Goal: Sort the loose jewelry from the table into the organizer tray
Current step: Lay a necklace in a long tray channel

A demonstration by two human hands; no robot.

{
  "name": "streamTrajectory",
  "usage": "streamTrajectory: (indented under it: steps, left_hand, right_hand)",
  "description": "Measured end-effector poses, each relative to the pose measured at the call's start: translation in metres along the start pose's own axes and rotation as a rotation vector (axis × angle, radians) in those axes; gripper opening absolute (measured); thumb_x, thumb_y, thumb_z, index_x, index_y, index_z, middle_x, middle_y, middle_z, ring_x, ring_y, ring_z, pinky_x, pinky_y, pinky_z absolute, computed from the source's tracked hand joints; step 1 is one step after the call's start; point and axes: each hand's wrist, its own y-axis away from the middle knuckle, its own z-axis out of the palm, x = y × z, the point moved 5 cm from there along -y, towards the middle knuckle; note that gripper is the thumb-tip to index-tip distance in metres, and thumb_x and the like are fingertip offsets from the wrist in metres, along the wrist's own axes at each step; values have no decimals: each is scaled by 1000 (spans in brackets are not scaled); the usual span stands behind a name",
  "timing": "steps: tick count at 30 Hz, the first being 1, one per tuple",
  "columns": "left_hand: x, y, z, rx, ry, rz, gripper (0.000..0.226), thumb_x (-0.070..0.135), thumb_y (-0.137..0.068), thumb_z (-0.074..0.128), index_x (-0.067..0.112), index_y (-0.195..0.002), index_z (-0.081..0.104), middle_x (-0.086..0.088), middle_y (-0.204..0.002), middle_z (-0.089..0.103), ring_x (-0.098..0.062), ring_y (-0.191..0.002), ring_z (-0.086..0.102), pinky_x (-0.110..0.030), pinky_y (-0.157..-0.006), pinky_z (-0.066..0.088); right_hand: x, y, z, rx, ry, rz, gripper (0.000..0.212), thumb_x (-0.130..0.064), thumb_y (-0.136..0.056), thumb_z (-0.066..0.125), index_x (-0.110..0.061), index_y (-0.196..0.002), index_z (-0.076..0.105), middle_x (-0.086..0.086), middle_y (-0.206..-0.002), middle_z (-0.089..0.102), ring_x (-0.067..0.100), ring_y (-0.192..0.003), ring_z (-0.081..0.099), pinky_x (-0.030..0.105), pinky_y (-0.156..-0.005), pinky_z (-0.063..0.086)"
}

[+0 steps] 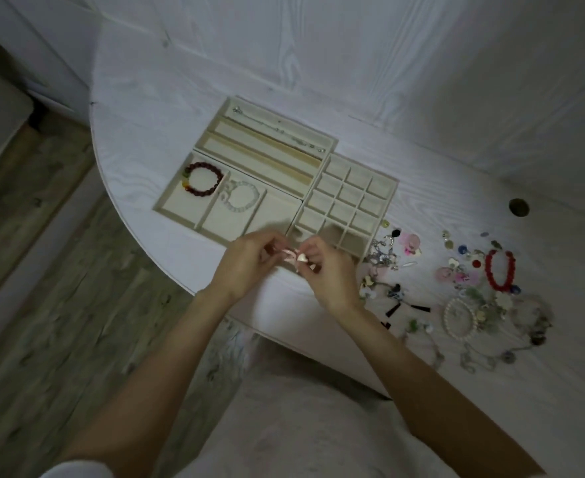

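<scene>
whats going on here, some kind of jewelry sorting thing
A person is sorting jewelry into a beige organizer tray on a white table. The left hand and right hand together hold a small pinkish piece at the tray's near edge. A dark red bead bracelet and a clear bead bracelet each sit in a wide compartment, and a thin chain lies in the far long slot. A loose pile waits to the right.

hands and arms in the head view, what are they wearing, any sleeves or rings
Both forearms are bare from wrist to elbow. A bit of white sleeve shows at the left arm's lower edge. No ring, watch or bracelet is visible on the left hand or right hand.
</scene>
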Motion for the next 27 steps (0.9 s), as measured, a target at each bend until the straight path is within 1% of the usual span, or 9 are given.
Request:
streamTrajectory:
  steps: [3, 5, 10, 15, 18, 19, 21, 24, 27]
  left_hand:
    - [2, -13, 2, -126, -166, 148, 8, 14, -82, 71, 17, -90, 72, 2, -84, 69, -15, -78, 57, -26, -67, 47]
    - [3, -19, 2, -173, -208, 225, 10, 13, -80, 73, 17, -89, 73, 0, -84, 67, -21, -81, 57, -34, -66, 49]
    - [1, -26, 2, -152, -212, 311, 13, 12, -76, 76, 18, -87, 76, -7, -90, 61, -26, -84, 55, -33, -66, 48]
    - [-3, -25, 8, -137, -212, 357, 16, 11, -76, 76, 19, -89, 76, -5, -88, 63, -25, -80, 55, -26, -67, 40]
    - [-5, -23, 8, -125, -237, 365, 14, 11, -79, 73, 18, -90, 76, -4, -89, 63, -23, -82, 53, -28, -66, 43]
    - [-6, -21, 7, -97, -248, 367, 12, 15, -83, 67, 17, -90, 76, -4, -90, 63, -22, -83, 51, -29, -68, 43]
    - [-6, -16, 2, -25, -284, 362, 24, 22, -88, 53, 14, -92, 75, -4, -93, 63, -20, -86, 46, -30, -70, 40]
    - [-3, -1, -1, 21, -425, 358, 29, 24, -86, 45, 17, -94, 72, -4, -98, 61, -22, -90, 43, -34, -69, 37]
    - [1, 12, 8, -17, -543, 345, 35, 26, -85, 40, 19, -103, 69, -4, -101, 59, -23, -91, 41, -35, -71, 30]
  right_hand:
    - [-3, 1, 6, 11, 55, -96, 14, -8, -77, 74, -9, -88, 66, 1, -88, 63, 7, -72, 58, 10, -65, 43]
    - [-1, 0, 11, 12, 107, -118, 14, -8, -75, 76, -7, -87, 68, 2, -94, 57, 5, -70, 52, 4, -66, 40]
    - [7, 1, 11, 50, 34, -35, 16, -2, -73, 76, -10, -85, 70, -2, -82, 58, -4, -66, 48, 4, -63, 37]
    - [9, 1, 10, 65, 37, -34, 14, -1, -73, 74, -8, -85, 70, 3, -81, 65, 6, -67, 54, 5, -63, 39]
    - [4, 2, 11, 7, 83, -60, 16, -3, -76, 72, -9, -90, 71, 5, -86, 67, 10, -73, 58, 16, -68, 48]
    - [1, 2, 10, 1, 116, -87, 16, -2, -77, 70, -8, -91, 71, 7, -88, 66, 14, -75, 60, 22, -69, 50]
    - [-4, 3, 6, 37, 231, -170, 13, 3, -78, 66, -5, -88, 70, 10, -90, 63, 22, -80, 60, 32, -70, 52]
    - [-9, 6, -1, 93, 452, -263, 13, 1, -77, 64, -4, -87, 71, 12, -95, 60, 27, -89, 56, 35, -70, 49]
    - [-13, 8, 0, 74, 609, -317, 13, -14, -82, 61, -8, -88, 72, 8, -95, 57, 25, -91, 52, 34, -71, 48]
